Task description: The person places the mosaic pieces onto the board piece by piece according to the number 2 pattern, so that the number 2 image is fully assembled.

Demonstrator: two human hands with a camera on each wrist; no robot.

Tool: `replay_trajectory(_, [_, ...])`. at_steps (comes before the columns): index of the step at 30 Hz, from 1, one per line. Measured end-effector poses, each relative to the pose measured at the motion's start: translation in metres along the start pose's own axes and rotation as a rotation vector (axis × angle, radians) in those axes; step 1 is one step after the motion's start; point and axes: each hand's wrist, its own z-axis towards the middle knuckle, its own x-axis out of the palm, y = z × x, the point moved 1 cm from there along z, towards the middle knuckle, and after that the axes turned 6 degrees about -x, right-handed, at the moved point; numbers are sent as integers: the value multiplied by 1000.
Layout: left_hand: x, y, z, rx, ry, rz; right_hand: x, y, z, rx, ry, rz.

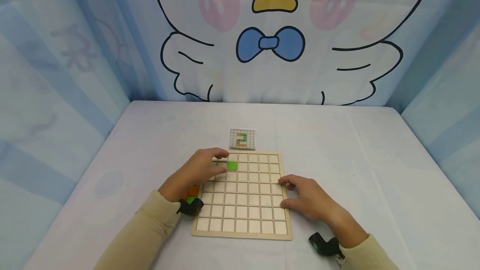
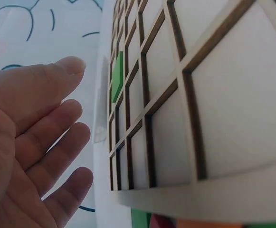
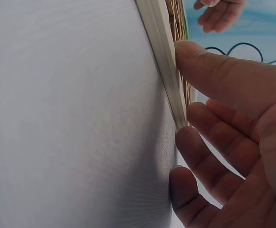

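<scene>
A wooden grid board [image 1: 241,235] lies on the table, with one green square tile [image 1: 232,166] in a cell near its far left corner. My left hand [image 1: 204,166] hovers over that corner beside the green tile, thumb and fingers apart. Nothing shows between its fingers in the left wrist view, where the tile stands a little proud of the grid. At the board's right edge rests my right hand [image 1: 309,197], its thumb and fingertips against the wooden rim, as the right wrist view also shows.
Just beyond the board lies a small pattern card [image 1: 242,138] with a coloured figure on a grid. Orange tiles [image 1: 193,191] and a green tile [image 1: 192,199] sit by the board's left edge, partly hidden by my left wrist. A printed curtain [image 1: 270,78] hangs behind the table.
</scene>
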Motion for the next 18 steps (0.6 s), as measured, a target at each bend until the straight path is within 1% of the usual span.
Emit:
replay_trajectory(4, [-6,1,-7,-15,-3,0,0,1,1,4,3,4])
replay_trajectory(6, [-10,2,-10,-20,-10,17,0,1,1,7,5,3])
replay_trajectory(8, [-12,4,-13,-40,-8,13,0,1,1,7,6,2])
replay_trajectory(15, [-20,19,-20,-48,-28,70,1,1,0,-4,2,3])
replay_trajectory(18, [-22,27,-22,-70,-30,83,0,1,0,-7,0,3])
